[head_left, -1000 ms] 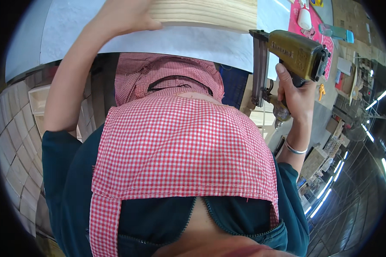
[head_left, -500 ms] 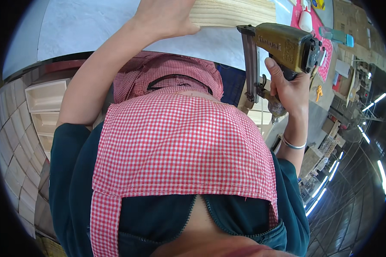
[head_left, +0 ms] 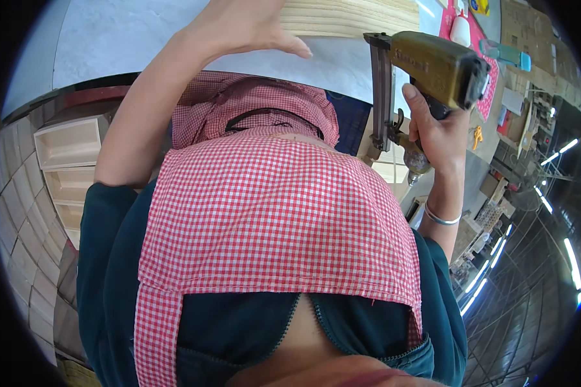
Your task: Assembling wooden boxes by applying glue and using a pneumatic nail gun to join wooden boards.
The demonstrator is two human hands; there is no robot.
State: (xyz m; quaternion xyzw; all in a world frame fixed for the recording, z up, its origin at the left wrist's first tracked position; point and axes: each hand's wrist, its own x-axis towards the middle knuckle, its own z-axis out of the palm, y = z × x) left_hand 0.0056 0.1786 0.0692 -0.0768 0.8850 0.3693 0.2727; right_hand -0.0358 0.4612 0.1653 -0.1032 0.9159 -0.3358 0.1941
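A nail gun (head_left: pixel 432 68) is clenched in the right hand (head_left: pixel 432 132), nose aimed at the board (head_left: pixel 348 14) on the bench (head_left: pixel 110 39). The board is pinned flat by the open left hand (head_left: pixel 239 26); fingers probably best kept clear. Board's long axis runs left-right.

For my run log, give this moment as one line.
left hand: flat on wooden board | right hand: gripping nail gun | gun nose beside board
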